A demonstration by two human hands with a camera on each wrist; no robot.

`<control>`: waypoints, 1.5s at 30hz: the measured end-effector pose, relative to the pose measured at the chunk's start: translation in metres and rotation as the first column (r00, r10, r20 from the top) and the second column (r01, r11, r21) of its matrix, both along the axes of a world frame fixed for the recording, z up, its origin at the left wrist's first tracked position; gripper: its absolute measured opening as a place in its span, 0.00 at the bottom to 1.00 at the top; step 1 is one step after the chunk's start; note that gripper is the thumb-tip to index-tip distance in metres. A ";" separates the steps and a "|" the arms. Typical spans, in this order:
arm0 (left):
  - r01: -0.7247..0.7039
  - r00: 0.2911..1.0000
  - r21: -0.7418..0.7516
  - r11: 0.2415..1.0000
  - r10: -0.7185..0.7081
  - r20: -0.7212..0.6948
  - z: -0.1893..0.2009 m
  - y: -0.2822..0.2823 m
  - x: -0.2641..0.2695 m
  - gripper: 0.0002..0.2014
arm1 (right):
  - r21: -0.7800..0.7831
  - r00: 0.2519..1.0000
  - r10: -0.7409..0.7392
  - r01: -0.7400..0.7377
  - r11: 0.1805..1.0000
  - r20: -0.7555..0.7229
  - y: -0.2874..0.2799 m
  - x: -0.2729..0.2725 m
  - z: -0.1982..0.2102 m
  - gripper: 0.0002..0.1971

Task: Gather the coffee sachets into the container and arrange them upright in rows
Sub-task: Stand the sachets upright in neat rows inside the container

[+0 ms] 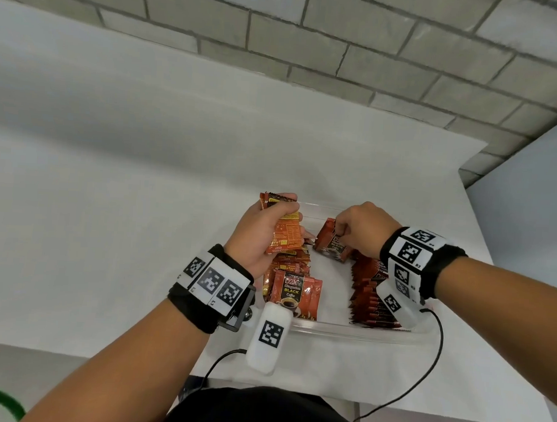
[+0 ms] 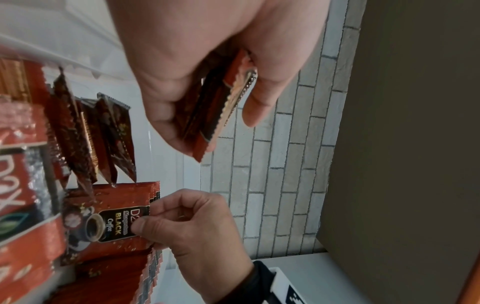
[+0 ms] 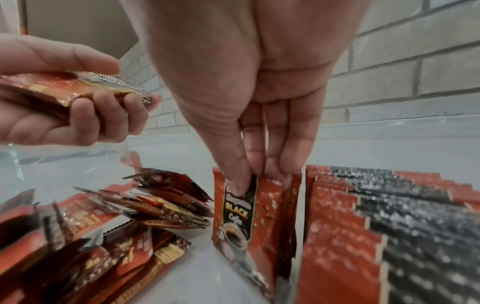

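I am standing a small sachet bundle [image 1: 331, 243] upright in the clear container [image 1: 354, 333] near the table's front right corner, my right hand [image 1: 362, 227] pinching its top. My left hand [image 1: 263, 231] is gripping a spare stack [image 1: 286, 226]. Next I judge it needs pressing against the upright row [image 1: 371, 293]. One container; the sachets overlap too much to count.

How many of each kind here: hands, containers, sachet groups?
Hands: 2, left hand and right hand
Clear container: 1
Sachet groups: 4, held bundle in the left hand, pinched bundle in the right hand's fingers, upright row, untidy left cluster
Total: 7
Single sachets overlap too much to count.
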State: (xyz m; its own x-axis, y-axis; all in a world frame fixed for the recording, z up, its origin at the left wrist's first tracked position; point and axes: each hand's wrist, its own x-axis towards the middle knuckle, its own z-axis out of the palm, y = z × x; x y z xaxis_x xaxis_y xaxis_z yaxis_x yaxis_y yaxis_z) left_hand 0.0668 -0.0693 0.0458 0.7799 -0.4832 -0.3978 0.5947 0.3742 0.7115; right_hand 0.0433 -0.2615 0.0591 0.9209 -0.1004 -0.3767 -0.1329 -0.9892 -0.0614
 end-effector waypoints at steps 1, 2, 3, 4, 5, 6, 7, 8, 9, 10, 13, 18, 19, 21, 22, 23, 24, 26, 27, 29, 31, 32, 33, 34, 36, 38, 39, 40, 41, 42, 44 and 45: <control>0.003 1.000 0.003 1.000 -0.003 0.001 -0.001 0.000 0.001 0.12 | -0.009 1.000 0.012 -0.012 1.000 0.002 0.000 0.000 -0.001 0.07; 0.004 1.000 0.003 1.000 -0.004 0.000 -0.001 0.000 0.001 0.13 | -0.018 1.000 0.023 -0.023 1.000 0.004 0.001 0.000 -0.002 0.07; 0.006 1.000 0.003 1.000 -0.006 0.000 -0.001 0.000 0.002 0.13 | -0.027 1.000 0.029 -0.029 0.999 0.004 0.001 0.000 -0.002 0.07; 0.010 1.000 0.005 1.000 -0.010 -0.001 -0.002 0.000 0.003 0.14 | -0.035 0.999 0.032 -0.032 0.999 0.002 0.001 0.000 -0.003 0.08; 0.014 1.000 0.007 1.000 -0.014 -0.001 -0.002 0.000 0.003 0.14 | -0.045 0.999 0.033 -0.033 0.998 -0.001 0.001 0.000 -0.003 0.08; 0.016 1.000 0.007 1.000 -0.016 0.000 -0.002 0.000 0.004 0.14 | -0.056 0.999 0.034 -0.034 0.998 -0.004 0.001 0.001 -0.003 0.08; 0.018 1.000 0.006 1.000 -0.018 0.000 -0.002 0.000 0.004 0.14 | -0.066 0.999 0.036 -0.037 0.997 -0.007 0.001 0.001 -0.003 0.08; 0.020 1.000 0.005 1.000 -0.020 0.000 -0.002 0.000 0.004 0.14 | -0.077 0.999 0.042 -0.043 0.996 -0.005 0.001 0.001 -0.003 0.08; 0.020 1.000 0.004 1.000 -0.020 -0.001 -0.002 -0.001 0.004 0.14 | -0.084 0.999 0.049 -0.049 0.995 -0.003 0.001 0.001 -0.003 0.08; 0.019 1.000 0.003 1.000 -0.019 0.000 -0.002 -0.001 0.004 0.14 | -0.088 0.998 0.056 -0.056 0.995 -0.001 0.001 0.001 -0.003 0.08; 0.024 1.000 0.000 1.000 -0.024 0.005 -0.003 -0.001 0.004 0.12 | -0.088 0.998 0.062 -0.061 0.994 0.010 0.000 0.000 -0.004 0.08; 0.035 0.999 -0.001 0.999 -0.035 0.011 -0.004 -0.001 0.005 0.12 | -0.084 0.997 0.074 -0.072 0.994 0.030 -0.003 -0.001 -0.005 0.09; 0.035 0.999 -0.003 0.999 -0.035 0.011 -0.004 0.000 0.005 0.13 | -0.082 0.996 0.077 -0.073 0.994 0.038 -0.004 -0.001 -0.005 0.10; 0.037 0.999 -0.006 0.999 -0.037 0.014 -0.005 0.000 0.005 0.14 | -0.072 0.995 0.073 -0.069 0.995 0.061 -0.006 -0.002 -0.002 0.11; 0.042 0.999 -0.008 0.999 -0.042 0.016 -0.005 0.000 0.005 0.13 | -0.063 0.995 0.067 -0.062 0.996 0.077 -0.006 -0.002 0.000 0.11; 0.049 0.999 -0.015 0.999 -0.048 0.013 -0.005 0.000 0.004 0.12 | -0.048 0.994 0.056 -0.052 0.997 0.094 -0.007 -0.002 0.002 0.10; 0.055 0.998 -0.024 0.998 -0.055 0.006 -0.005 0.001 0.004 0.11 | -0.026 0.993 0.045 -0.042 0.999 0.112 -0.008 -0.002 0.005 0.10; 0.064 0.998 -0.026 0.998 -0.064 -0.007 -0.005 0.001 0.004 0.11 | 0.043 0.988 0.018 -0.025 0.999 0.156 -0.009 -0.004 0.013 0.08; 0.069 0.998 -0.014 0.997 -0.069 -0.002 -0.005 0.001 0.004 0.12 | 0.095 0.982 -0.003 -0.015 0.995 0.188 -0.009 -0.006 0.017 0.08; 0.097 0.995 0.031 0.995 -0.098 0.031 -0.004 0.000 0.003 0.11 | 0.246 0.962 -0.083 0.017 0.969 0.259 -0.005 -0.011 0.027 0.07; 0.130 0.987 0.067 0.989 -0.136 0.086 -0.002 -0.002 0.001 0.10 | 0.421 0.945 -0.176 0.046 0.906 0.275 0.004 -0.019 0.036 0.07; 0.148 0.981 0.077 0.986 -0.156 0.114 -0.001 -0.003 0.000 0.10 | 0.493 0.942 -0.206 0.052 0.868 0.263 0.009 -0.023 0.039 0.09; 0.169 0.974 0.077 0.983 -0.179 0.139 0.000 -0.003 -0.001 0.12 | 0.548 0.944 -0.221 0.053 0.835 0.246 0.013 -0.027 0.041 0.11; 0.190 0.966 0.075 0.979 -0.200 0.163 0.001 -0.004 -0.003 0.13 | 0.588 0.948 -0.222 0.049 0.807 0.226 0.016 -0.031 0.042 0.12; 0.213 0.954 0.070 0.974 -0.223 0.199 0.002 -0.005 -0.005 0.14 | 0.637 0.957 -0.214 0.043 0.770 0.194 0.019 -0.037 0.041 0.12; 0.216 0.954 0.060 0.975 -0.224 0.202 0.003 -0.006 -0.007 0.14 | 0.671 0.954 -0.235 0.052 0.740 0.185 0.019 -0.041 0.043 0.06; 0.213 0.956 0.058 0.975 -0.221 0.195 0.004 -0.006 -0.008 0.16 | 0.679 0.947 -0.254 0.057 0.732 0.195 0.017 -0.043 0.044 0.04; 0.208 0.958 0.065 0.976 -0.216 0.188 0.004 -0.006 -0.008 0.19 | 0.680 0.935 -0.277 0.056 0.731 0.220 0.015 -0.044 0.045 0.03; 0.201 0.960 0.080 0.976 -0.213 0.183 0.004 -0.006 -0.008 0.23 | 0.673 0.916 -0.303 0.050 0.738 0.264 0.012 -0.046 0.046 0.02; 0.190 0.962 0.095 0.977 -0.205 0.180 0.003 -0.006 -0.008 0.25 | 0.664 0.887 -0.332 0.039 0.747 0.321 0.010 -0.047 0.047 0.03; 0.155 0.976 0.084 0.984 -0.166 0.142 0.002 -0.006 -0.007 0.25 | 0.645 0.810 -0.370 -0.013 0.764 0.455 0.007 -0.051 0.047 0.04; 0.143 0.983 0.059 0.988 -0.149 0.111 0.002 -0.006 -0.006 0.22 | 0.631 0.782 -0.359 -0.055 0.774 0.509 0.007 -0.053 0.046 0.04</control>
State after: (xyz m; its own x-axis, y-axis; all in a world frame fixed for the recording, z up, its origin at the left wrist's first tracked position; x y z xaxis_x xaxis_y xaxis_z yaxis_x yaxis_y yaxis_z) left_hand 0.0603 -0.0749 0.0478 0.7445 -0.5768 -0.3362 0.5535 0.2516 0.7940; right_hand -0.0098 -0.2541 0.1047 0.9595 -0.2124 0.1851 -0.0115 -0.6859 -0.7276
